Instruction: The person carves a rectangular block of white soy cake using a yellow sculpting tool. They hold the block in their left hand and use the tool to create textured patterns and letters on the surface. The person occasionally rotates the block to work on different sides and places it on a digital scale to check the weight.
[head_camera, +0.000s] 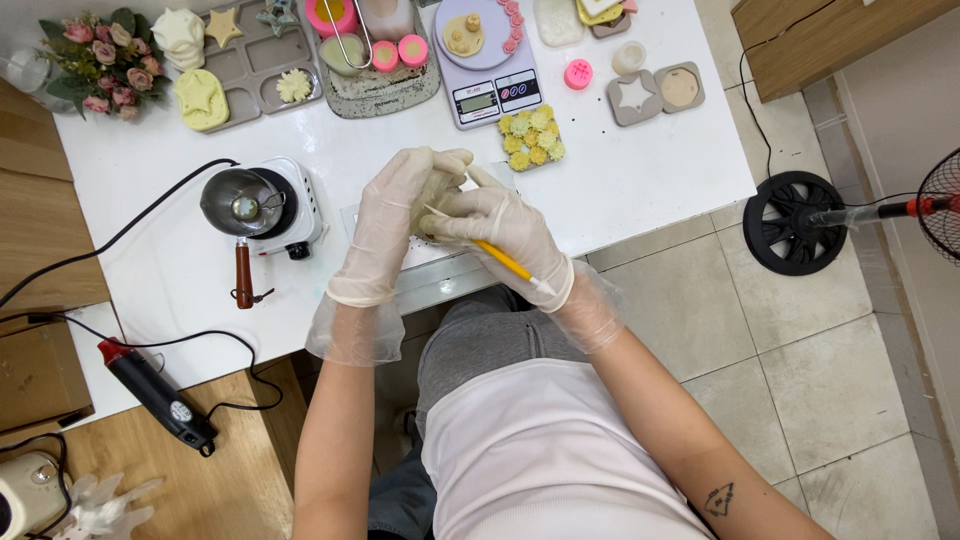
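Resting between both gloved hands, a small pale cream wax piece sits just above the near edge of the white table, roughly at its middle. The left hand curls around the piece from the left, fingers bent and closed on it so that most of it is hidden. The right hand presses against it from the right while pinching a thin yellow tool, whose shaft runs back over the wrist toward the person's lap; its tip is hidden at the piece. What shows of the piece is lumpy, matte and off-white, its full shape not clear.

Towards the left edge of the table stands a small white hot plate carrying a metal melting pot with a wooden handle. Just beyond the hands lies a cluster of yellow-green flower shapes, and behind that a digital kitchen scale. A grey mould tray sits near the far left corner, beside a bunch of pink flowers. A black and red heat gun lies at the near left corner.
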